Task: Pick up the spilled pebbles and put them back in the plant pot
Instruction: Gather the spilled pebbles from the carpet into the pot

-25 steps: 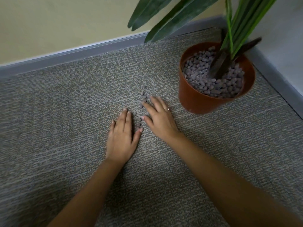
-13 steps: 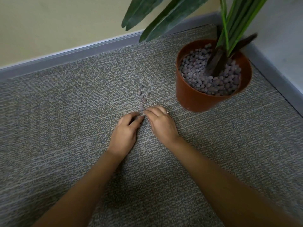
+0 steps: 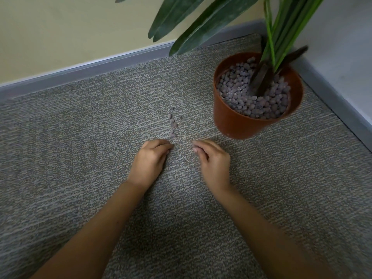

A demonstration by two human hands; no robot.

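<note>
A short line of several grey-purple spilled pebbles (image 3: 172, 123) lies on the grey carpet, left of the terracotta plant pot (image 3: 237, 125). The pot is filled with the same pebbles (image 3: 241, 93) around a green plant's stem. My left hand (image 3: 150, 162) rests on the carpet just below the line, its fingers curled shut. My right hand (image 3: 213, 160) sits a hand's width to the right, below the pot, with fingers and thumb pinched together. What each hand holds is hidden, but the carpet between them, where pebbles lay earlier, is bare.
Long dark green leaves (image 3: 201, 23) hang over the carpet above the pot. A grey skirting board (image 3: 100, 67) runs along the yellow wall at the back, and another skirting board (image 3: 332, 101) follows the wall on the right, forming a corner behind the pot.
My hands lay flat beside the nearest pebbles, then closed together over them. Now they have drawn apart, both curled shut, and those pebbles are gone from the carpet.
</note>
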